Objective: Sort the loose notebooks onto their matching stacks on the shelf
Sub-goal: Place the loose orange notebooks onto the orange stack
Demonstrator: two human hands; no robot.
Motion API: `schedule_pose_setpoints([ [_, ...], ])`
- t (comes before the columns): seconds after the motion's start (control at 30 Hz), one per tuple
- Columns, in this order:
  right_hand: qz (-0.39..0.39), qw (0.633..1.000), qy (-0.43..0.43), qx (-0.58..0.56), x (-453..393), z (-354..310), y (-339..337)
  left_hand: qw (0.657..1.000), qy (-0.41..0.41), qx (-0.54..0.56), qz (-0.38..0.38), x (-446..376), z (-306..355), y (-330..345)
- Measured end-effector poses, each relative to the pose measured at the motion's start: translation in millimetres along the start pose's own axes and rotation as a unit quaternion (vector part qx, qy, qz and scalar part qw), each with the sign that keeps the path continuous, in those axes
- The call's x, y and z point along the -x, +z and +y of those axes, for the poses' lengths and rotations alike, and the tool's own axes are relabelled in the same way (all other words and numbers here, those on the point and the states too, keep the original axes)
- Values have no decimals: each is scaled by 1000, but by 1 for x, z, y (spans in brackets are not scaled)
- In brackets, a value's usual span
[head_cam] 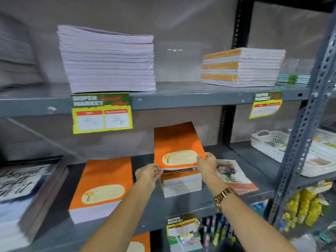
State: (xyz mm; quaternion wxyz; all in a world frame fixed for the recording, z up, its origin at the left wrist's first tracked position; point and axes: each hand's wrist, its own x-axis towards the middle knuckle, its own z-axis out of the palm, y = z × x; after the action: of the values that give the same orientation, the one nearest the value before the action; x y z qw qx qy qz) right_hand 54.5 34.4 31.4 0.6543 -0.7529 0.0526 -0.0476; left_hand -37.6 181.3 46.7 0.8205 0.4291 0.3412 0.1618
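Note:
An orange notebook [175, 142] with a cream label is tilted up at its far end above a short stack of notebooks [181, 184] on the middle shelf [190, 204]. My left hand [147, 172] grips its near left corner and my right hand [207, 161] grips its near right corner. A taller stack of orange notebooks [103, 182] lies to the left on the same shelf. A colourful illustrated notebook [232, 173] lies flat to the right of the short stack, partly behind my right wrist.
The upper shelf [181, 95] holds a tall white-edged stack [109, 60] and an orange-and-white stack [241, 67]. White baskets [269, 142] sit at the right behind a perforated steel post [305, 128]. Dark-covered books [27, 193] lie at far left. Price tags [101, 113] hang from the shelf edges.

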Motion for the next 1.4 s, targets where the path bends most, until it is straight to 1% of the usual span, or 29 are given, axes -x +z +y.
schedule_pose_setpoints([
  [0.3, -87, 996, 3, 13, 64, -15, 109, 996, 39, 17, 77, -5, 58, -110],
  [0.4, -109, 994, 17, 9, 85, -12, 134, 993, 49, 14, 110, -5, 64, -142],
  [0.57, -131, 990, 21, 35, 113, 3, 167, 985, 48, 15, 162, -4, 69, -184],
  [0.67, -137, 988, 28, 69, 125, 13, 178, 980, 49, -21, 190, -8, 68, -201],
  [0.8, -150, 978, 48, 135, 133, 26, 184, 967, 39, -97, 234, -11, 65, -214],
  [0.9, -153, 965, 0, 215, 135, 22, 179, 951, 60, -188, 238, -9, 67, -214],
  [1.0, -159, 935, -42, 314, 135, 15, 171, 927, 83, -279, 238, -3, 66, -211],
  [1.1, -119, 912, -102, 379, 134, 11, 158, 892, 133, -359, 240, 3, 60, -206],
  [1.17, -89, 913, -144, 373, 131, 9, 148, 879, 176, -379, 231, 4, 54, -201],
  [1.23, -64, 922, -167, 344, 126, 5, 137, 873, 204, -386, 219, 7, 51, -193],
  [1.3, -44, 924, -190, 330, 120, 2, 124, 871, 223, -386, 206, 9, 47, -181],
  [1.4, -4, 917, -227, 329, 106, -1, 97, 878, 249, -371, 172, 11, 36, -153],
])
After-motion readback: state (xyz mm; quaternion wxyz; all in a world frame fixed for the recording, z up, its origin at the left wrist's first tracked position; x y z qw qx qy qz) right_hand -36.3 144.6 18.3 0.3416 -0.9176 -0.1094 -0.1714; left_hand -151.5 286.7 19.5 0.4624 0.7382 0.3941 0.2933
